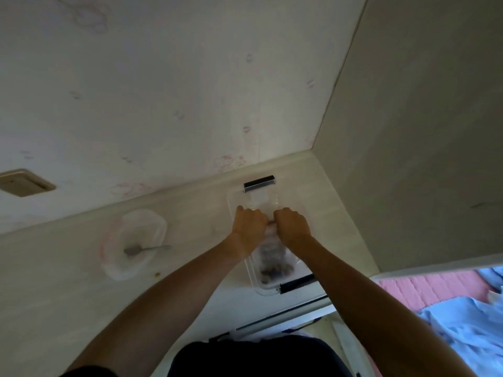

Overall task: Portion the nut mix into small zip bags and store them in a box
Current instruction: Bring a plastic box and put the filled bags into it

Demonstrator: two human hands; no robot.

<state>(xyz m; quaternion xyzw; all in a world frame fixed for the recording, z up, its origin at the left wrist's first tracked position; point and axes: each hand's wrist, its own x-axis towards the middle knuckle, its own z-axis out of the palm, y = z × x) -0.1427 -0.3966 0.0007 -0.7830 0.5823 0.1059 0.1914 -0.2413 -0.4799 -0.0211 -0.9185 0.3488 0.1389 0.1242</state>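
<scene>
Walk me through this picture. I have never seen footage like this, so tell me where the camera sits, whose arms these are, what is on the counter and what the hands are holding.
There is no machine here. The one picture comes from a wide-angle camera worn on a person's head, looking forward and down, so the two bare arms reaching in from below are that person's own.

The left hand and right hand meet over a clear plastic box with black clips at both ends, standing on a pale counter near the wall corner. Both hands seem to pinch the top of a small zip bag with dark nut mix inside, held over or in the box, perhaps sealing it; blur hides the detail.

To the left stands a clear container with a spoon lying in it.
</scene>
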